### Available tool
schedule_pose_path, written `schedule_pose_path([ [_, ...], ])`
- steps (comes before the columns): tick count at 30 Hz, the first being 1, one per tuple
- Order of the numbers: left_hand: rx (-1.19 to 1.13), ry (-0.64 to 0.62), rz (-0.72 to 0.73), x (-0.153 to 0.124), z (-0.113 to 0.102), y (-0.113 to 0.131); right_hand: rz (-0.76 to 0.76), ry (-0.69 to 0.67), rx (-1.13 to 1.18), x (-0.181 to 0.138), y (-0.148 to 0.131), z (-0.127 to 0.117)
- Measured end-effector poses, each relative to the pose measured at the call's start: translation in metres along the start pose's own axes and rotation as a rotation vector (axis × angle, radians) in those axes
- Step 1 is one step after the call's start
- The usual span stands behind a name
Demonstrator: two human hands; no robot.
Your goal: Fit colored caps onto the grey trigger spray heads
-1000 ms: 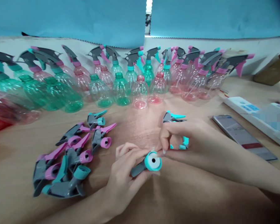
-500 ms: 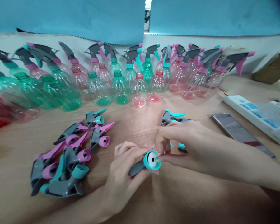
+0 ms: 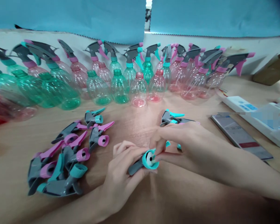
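Observation:
My left hand (image 3: 123,171) is wrapped around a spray trigger head (image 3: 135,166) with a grey body and a turquoise collar. The collar's open end faces up, showing a white disc (image 3: 149,158) with a dark hole inside. At the collar's right rim, the thumb and fingers of my right hand (image 3: 177,144) are pinched together. A small translucent piece (image 3: 154,157) shows at those fingertips, mostly hidden; it may be the end of a tube. To the left lies a pile of loose trigger heads (image 3: 71,152), pink and turquoise. More trigger heads (image 3: 169,117) lie beyond my right hand.
Open-necked green bottles (image 3: 120,88) and pink bottles (image 3: 139,90) stand across the back, before and among bottles with trigger heads fitted (image 3: 194,76). On the right are a phone (image 3: 240,133), a white device (image 3: 254,115) and a brown box (image 3: 272,70).
My right fingertips have shifted slightly left and closer to the collar, covering more of the translucent piece. The view has moved a little; my left hand keeps its grip.

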State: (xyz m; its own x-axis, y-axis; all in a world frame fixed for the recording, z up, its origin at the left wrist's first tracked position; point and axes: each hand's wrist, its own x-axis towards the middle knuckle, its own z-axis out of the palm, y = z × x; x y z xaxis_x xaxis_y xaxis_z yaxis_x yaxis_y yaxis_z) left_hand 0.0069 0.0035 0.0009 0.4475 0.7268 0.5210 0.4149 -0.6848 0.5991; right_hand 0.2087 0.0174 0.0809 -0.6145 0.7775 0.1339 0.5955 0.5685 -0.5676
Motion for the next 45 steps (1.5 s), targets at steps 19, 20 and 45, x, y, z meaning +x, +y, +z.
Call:
schedule_pose_path([
  [19, -0.032, -0.029, 0.058, 0.000, -0.003, 0.000, -0.053, 0.020, -0.012, -0.006, -0.005, 0.001],
  [20, -0.029, -0.026, 0.059, 0.000, -0.003, -0.001, -0.048, 0.019, -0.004, -0.006, -0.005, 0.001],
  [45, -0.031, -0.017, 0.037, 0.003, -0.004, 0.002, -0.045, -0.067, 0.013, -0.002, -0.008, -0.001],
])
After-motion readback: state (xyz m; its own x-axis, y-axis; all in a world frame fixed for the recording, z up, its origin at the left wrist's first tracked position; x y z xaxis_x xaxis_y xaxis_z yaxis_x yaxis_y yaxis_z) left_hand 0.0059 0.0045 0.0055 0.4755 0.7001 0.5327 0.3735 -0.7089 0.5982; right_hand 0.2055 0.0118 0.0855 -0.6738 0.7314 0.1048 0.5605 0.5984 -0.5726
